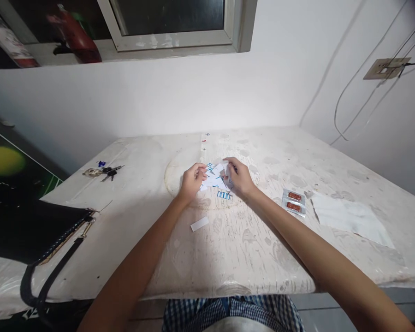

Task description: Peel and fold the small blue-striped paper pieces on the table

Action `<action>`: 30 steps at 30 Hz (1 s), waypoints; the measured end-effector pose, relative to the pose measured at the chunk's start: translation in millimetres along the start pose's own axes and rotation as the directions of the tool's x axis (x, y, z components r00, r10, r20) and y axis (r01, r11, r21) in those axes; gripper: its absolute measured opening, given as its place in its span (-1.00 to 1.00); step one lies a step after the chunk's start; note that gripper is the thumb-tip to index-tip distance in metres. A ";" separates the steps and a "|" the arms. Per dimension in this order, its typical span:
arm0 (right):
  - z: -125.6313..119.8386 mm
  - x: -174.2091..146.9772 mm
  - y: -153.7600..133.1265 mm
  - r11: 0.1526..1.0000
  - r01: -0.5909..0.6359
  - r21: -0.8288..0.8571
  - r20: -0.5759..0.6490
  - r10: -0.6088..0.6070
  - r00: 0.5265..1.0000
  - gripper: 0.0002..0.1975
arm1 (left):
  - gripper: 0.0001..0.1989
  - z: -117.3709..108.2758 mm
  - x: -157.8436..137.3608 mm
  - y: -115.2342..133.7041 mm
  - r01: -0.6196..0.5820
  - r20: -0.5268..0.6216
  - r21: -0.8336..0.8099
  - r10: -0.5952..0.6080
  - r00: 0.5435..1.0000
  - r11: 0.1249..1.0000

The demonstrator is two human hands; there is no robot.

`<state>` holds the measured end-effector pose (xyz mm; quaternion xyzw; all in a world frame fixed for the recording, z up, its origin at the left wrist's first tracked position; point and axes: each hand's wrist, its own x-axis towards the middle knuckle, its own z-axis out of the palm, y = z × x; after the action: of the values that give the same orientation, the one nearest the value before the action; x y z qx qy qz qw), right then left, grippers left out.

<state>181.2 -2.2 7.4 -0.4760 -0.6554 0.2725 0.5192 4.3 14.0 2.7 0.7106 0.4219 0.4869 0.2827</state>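
A loose heap of white paper slips, some with blue pen marks, lies on the table between my hands. My left hand rests at the heap's left edge, its fingers curled in; whatever is in them is hidden. On the right side my right hand bends over the slips, with a white slip at its thumb and fingertips. One slip with blue box-like marks lies just below the heap. Closer to me is a separate blank slip.
Right of my forearm lie a blister pack with red-brown tablets and a white cloth or paper sheet. Keys are at the left, behind a black bag with a strap. Bottles stand on the window ledge.
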 end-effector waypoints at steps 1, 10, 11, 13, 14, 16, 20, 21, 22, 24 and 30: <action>-0.8 2.3 -1.7 0.993 -0.075 0.088 -0.023 0.077 0.997 -0.64 | -0.77 -0.3 1.2 2.0 0.042 -0.018 -0.055 -0.043 0.999 0.998; -20.6 0.9 -9.5 0.969 0.010 -0.247 0.301 0.067 0.951 -0.56 | -0.31 -6.0 -10.6 16.3 -0.053 0.183 0.272 0.003 0.983 0.961; -21.2 -1.1 -7.1 0.940 0.041 -0.339 0.350 0.085 0.933 -0.48 | -0.27 -5.5 -12.5 16.7 -0.091 0.259 0.349 -0.002 0.966 0.933; -20.4 -4.0 -2.0 0.909 0.093 -0.405 0.422 0.095 0.902 -0.36 | -0.24 -4.3 -14.6 17.3 -0.154 0.373 0.458 -0.032 0.927 0.876; -19.2 -4.7 0.1 0.917 0.121 -0.379 0.456 0.072 0.887 -0.37 | -0.27 -3.8 -14.9 17.7 -0.178 0.402 0.485 -0.037 0.915 0.856; -15.9 -5.2 2.0 0.950 0.175 -0.259 0.502 -0.023 0.864 -0.46 | -0.33 -3.4 -14.2 18.8 -0.211 0.416 0.498 -0.019 0.909 0.841; -8.2 -7.1 -1.9 0.939 0.301 -0.166 0.470 -0.193 0.861 -0.55 | -0.45 -4.1 -11.8 19.6 -0.247 0.415 0.449 0.044 0.909 0.859; -6.5 -8.0 -3.3 0.924 0.326 -0.199 0.452 -0.208 0.867 -0.54 | -0.47 -4.2 -11.2 18.6 -0.257 0.415 0.426 0.066 0.908 0.867; -5.1 -8.9 -4.3 0.910 0.341 -0.237 0.433 -0.215 0.875 -0.53 | -0.48 -4.1 -10.6 17.0 -0.263 0.406 0.400 0.087 0.910 0.878; -3.2 -9.7 -4.8 0.896 0.337 -0.290 0.379 -0.215 0.900 -0.52 | -0.49 -3.7 -8.9 12.2 -0.245 0.349 0.354 0.115 0.930 0.903; -5.8 0.6 -4.2 0.994 -0.001 0.105 0.010 0.000 1.000 -0.74 | -0.68 -5.9 2.2 5.1 -0.020 -0.115 0.076 0.029 0.993 0.997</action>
<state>185.2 -4.1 13.0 -0.4466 -0.6428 0.3092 0.5402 0.8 13.5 10.0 0.6963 0.4469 0.5147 0.2249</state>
